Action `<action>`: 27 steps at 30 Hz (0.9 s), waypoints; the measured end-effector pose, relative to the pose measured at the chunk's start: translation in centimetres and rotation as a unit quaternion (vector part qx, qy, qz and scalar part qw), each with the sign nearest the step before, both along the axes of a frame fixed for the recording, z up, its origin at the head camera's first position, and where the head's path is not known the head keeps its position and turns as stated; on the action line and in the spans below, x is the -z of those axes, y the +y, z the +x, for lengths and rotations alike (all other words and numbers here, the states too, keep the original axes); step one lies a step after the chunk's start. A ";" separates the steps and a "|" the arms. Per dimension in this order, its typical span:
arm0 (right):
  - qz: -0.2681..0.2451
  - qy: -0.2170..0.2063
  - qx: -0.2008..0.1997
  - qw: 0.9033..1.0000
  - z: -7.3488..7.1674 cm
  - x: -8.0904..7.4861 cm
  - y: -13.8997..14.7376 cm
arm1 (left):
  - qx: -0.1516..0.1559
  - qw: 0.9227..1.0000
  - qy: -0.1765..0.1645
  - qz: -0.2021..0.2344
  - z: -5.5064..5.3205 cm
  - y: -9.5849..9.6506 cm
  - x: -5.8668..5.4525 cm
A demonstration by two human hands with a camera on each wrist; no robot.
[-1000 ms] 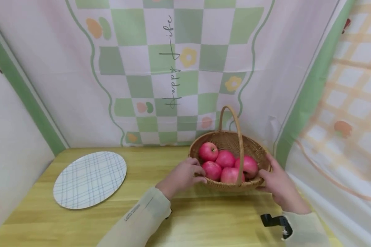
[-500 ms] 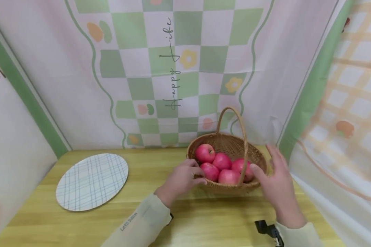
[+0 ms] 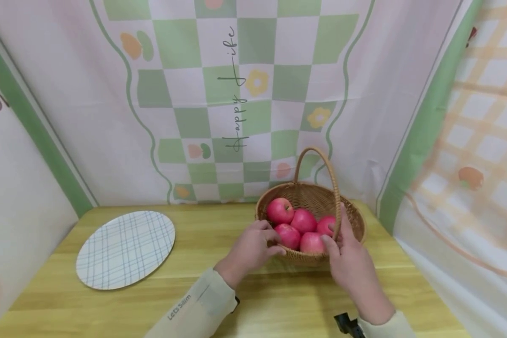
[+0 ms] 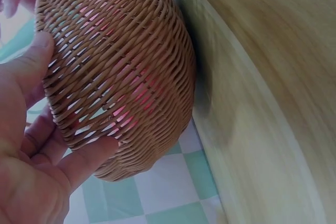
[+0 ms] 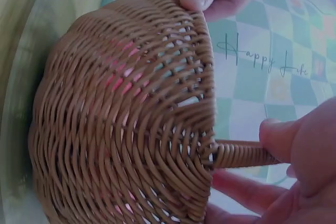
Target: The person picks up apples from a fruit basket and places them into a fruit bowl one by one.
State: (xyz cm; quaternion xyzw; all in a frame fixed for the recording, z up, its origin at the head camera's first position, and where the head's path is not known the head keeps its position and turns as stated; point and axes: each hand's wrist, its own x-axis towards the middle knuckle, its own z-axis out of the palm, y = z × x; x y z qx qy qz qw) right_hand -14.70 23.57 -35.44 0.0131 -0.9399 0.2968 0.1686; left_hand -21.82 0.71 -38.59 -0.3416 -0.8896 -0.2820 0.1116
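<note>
A brown wicker basket point(image 3: 352, 220) with a tall arched handle point(image 3: 334, 183) stands upright at the table's back right. Several red apples point(image 3: 280, 210) lie inside it. My left hand point(image 3: 250, 249) grips the basket's near left rim; in the left wrist view, its thumb point(image 4: 39, 51) and one finger press the outer weave while other fingers are partly hidden behind the rim. My right hand point(image 3: 352, 265) is at the lower near part of the handle. Its thumb point(image 5: 275, 137) touches the handle and its fingers reach round the far side, partly hiding one apple.
An oval white placemat with blue checked lines point(image 3: 126, 249) lies flat on the left of the wooden table point(image 3: 287, 300). Behind the table hangs a green-and-white checked cloth point(image 3: 219, 117). More printed cloth point(image 3: 469, 178) closes off the right side.
My right hand has let go of the basket's right rim, lifted off with spread fingers, and moved left onto the handle. The basket has shifted slightly left. My left hand stays on the rim.
</note>
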 end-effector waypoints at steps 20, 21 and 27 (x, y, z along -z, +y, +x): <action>-0.053 0.055 -0.010 0.997 -0.9 0.8 -0.5 | -0.008 0.999 0.003 0.051 -0.8 -1.5 0.9; -0.055 0.059 -0.012 0.997 -1.0 0.8 -0.5 | -0.008 0.999 0.006 0.052 -0.9 -1.5 0.9; -0.064 0.093 -0.016 0.993 -1.1 0.9 -0.9 | -0.016 0.998 0.006 0.058 -1.0 -1.7 0.9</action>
